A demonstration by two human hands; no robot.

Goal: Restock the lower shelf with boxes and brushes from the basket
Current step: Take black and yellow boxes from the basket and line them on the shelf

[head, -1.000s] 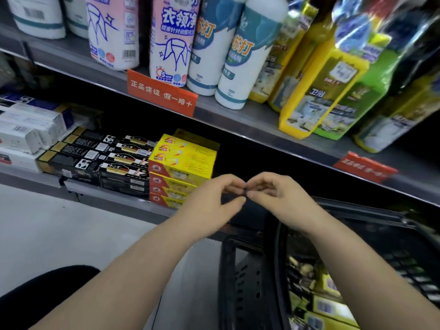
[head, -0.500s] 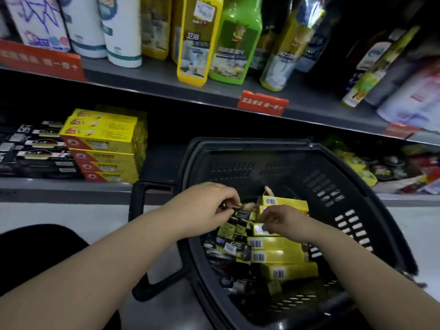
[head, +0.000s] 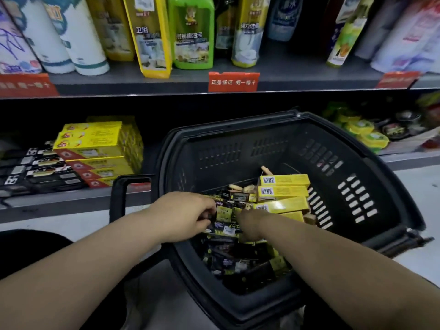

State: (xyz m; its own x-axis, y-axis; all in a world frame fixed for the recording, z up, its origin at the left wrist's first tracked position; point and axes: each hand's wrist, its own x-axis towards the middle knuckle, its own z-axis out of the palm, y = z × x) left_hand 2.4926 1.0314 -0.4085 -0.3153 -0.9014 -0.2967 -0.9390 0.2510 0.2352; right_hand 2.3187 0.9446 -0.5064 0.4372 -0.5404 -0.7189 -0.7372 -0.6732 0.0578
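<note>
Basket (head: 238,148) sits in front of the lower shelf (head: 59,202) and contains barcoded yellow boxes (head: 283,192). Left hand (head: 188,216) fingers pinch a black packet (head: 223,214). Right hand (head: 250,222) fingers are hidden among the packets, so their grip cannot be told. Red shelf tag (head: 233,82) reads "正品保证 假一赔十".

Lower shelf (head: 71,201) held stacked yellow boxes (head: 95,148), black boxes (head: 40,172) just left of them, green packs (head: 364,134) well right.

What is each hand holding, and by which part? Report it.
Left hand grips the black box by its left end; right hand: cannot be told.
</note>
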